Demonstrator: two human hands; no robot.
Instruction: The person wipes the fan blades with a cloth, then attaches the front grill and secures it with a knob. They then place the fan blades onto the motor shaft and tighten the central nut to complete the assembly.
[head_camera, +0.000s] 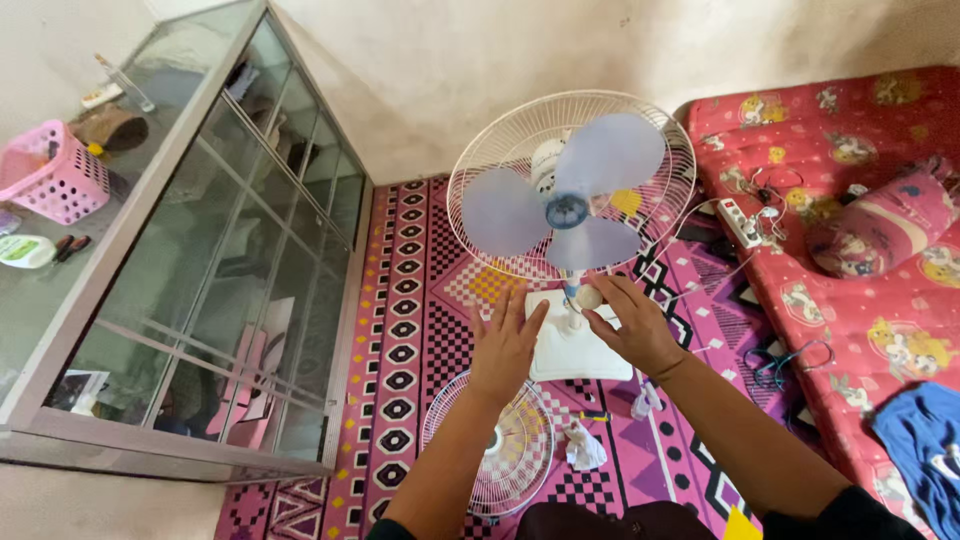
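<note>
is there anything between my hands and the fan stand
Nothing visible. Your right hand already touches the fan's stem just under the blue blades, and your left hand hovers open beside the white base, with only patterned mat between.

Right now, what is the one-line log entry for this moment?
left hand: open, over fan base | right hand: fingers on fan stem | blades uncovered | front grille on rug

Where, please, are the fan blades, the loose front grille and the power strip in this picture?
fan blades (566, 211): head view, on the blue hub.
front grille (520, 455): head view, on its wires right of centre.
power strip (739, 222): head view, mid-body.
</note>
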